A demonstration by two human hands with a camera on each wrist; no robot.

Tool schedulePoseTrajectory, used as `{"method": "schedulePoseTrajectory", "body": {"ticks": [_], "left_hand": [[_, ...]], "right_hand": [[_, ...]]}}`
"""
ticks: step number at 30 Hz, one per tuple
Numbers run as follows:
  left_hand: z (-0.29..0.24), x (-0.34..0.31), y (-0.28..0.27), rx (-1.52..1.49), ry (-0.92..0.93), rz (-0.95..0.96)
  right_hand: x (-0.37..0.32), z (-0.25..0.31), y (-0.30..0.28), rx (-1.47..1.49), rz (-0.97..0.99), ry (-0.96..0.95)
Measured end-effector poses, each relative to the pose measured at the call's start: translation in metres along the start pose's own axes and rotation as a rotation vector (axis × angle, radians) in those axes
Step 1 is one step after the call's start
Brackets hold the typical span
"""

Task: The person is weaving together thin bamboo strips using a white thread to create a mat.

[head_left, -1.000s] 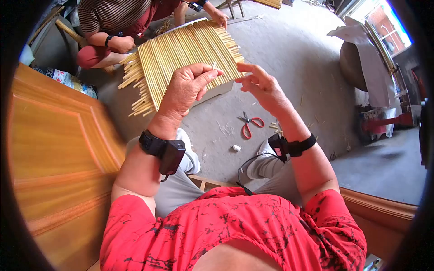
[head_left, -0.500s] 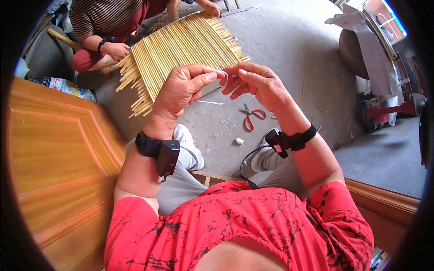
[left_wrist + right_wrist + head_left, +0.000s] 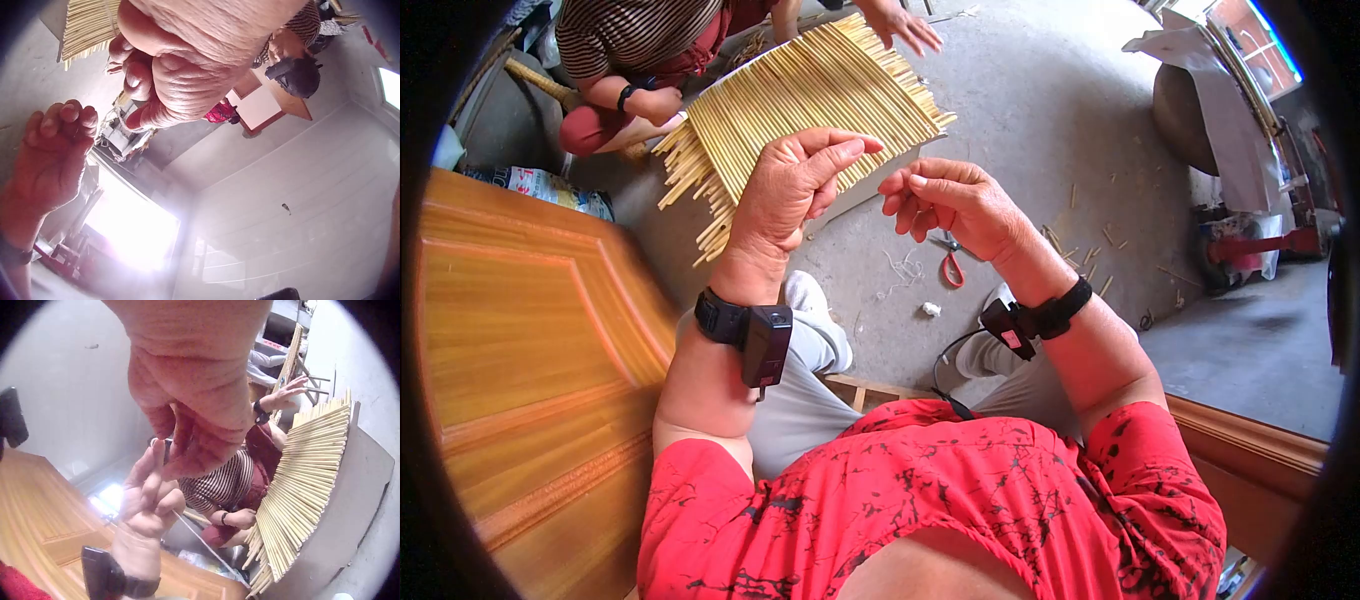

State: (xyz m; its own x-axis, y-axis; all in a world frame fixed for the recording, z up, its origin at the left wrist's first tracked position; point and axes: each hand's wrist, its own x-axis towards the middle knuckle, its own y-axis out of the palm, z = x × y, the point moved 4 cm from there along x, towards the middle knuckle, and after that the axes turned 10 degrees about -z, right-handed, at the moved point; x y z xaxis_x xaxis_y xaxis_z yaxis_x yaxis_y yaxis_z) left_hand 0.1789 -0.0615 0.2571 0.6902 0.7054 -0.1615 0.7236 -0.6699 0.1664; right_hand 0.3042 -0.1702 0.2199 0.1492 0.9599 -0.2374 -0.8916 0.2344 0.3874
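My left hand [image 3: 775, 200] pinches a thin white string between thumb and forefinger, above the near side of a mat of yellow sticks [image 3: 800, 95]. In the right wrist view the string [image 3: 209, 545] runs from my left hand [image 3: 147, 509] down towards the mat [image 3: 303, 481]. Just right of the left fingertips, my right hand [image 3: 965, 205] has its fingers curled and its thumb against the forefinger. In the left wrist view a pale strand [image 3: 117, 114] spans the small gap towards the right hand [image 3: 53, 162].
Red-handled scissors [image 3: 952, 268], loose string [image 3: 905, 268] and cut stick pieces [image 3: 1090, 258] lie on the floor. Another person [image 3: 640, 40] crouches at the mat's far left. A wooden panel [image 3: 530, 330] stands at the left, and a stool [image 3: 915, 8] is behind.
My hands came together at the string, then parted slightly, the left moving left and the right lower. The other person's hand lifted off the mat's far edge with fingers spread.
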Motion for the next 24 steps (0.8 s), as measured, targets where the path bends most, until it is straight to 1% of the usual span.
{"method": "schedulePoseTrajectory", "body": {"ticks": [1,3,4,6,7,9,10,12,19,21,24], "left_hand": [[0.0,0.0,-0.001,0.0,0.0,-0.001],[0.001,0.0,-0.001,-0.014,-0.029,0.026],[0.001,-0.001,-0.001,-0.015,-0.03,0.026],[0.002,-0.002,0.001,0.006,-0.05,0.069],[0.001,-0.002,0.002,0.007,-0.052,0.072],[0.002,-0.003,0.004,0.033,-0.066,0.088],[0.003,-0.002,0.004,0.035,-0.069,0.089],[0.003,0.0,0.001,0.019,-0.069,0.044],[0.002,0.001,-0.003,0.032,-0.063,0.028],[0.003,0.0,-0.003,0.037,-0.063,0.028],[0.006,0.001,-0.003,0.042,-0.056,0.033]], "right_hand": [[0.001,-0.002,-0.001,0.0,0.001,0.0],[0.004,-0.006,-0.005,-0.039,-0.086,-0.014],[0.004,-0.007,-0.003,-0.039,-0.087,-0.014],[0.004,-0.004,-0.004,-0.09,-0.283,-0.175],[0.004,-0.003,-0.001,-0.088,-0.286,-0.175],[0.003,0.002,0.009,0.105,-0.19,-0.167],[0.002,0.002,0.006,0.108,-0.192,-0.165],[0.003,-0.003,0.007,0.117,-0.005,-0.051],[0.003,-0.006,0.004,0.099,-0.026,-0.041],[0.002,-0.006,0.004,0.038,-0.083,-0.083],[0.004,-0.009,-0.001,-0.034,-0.093,-0.133]]}}
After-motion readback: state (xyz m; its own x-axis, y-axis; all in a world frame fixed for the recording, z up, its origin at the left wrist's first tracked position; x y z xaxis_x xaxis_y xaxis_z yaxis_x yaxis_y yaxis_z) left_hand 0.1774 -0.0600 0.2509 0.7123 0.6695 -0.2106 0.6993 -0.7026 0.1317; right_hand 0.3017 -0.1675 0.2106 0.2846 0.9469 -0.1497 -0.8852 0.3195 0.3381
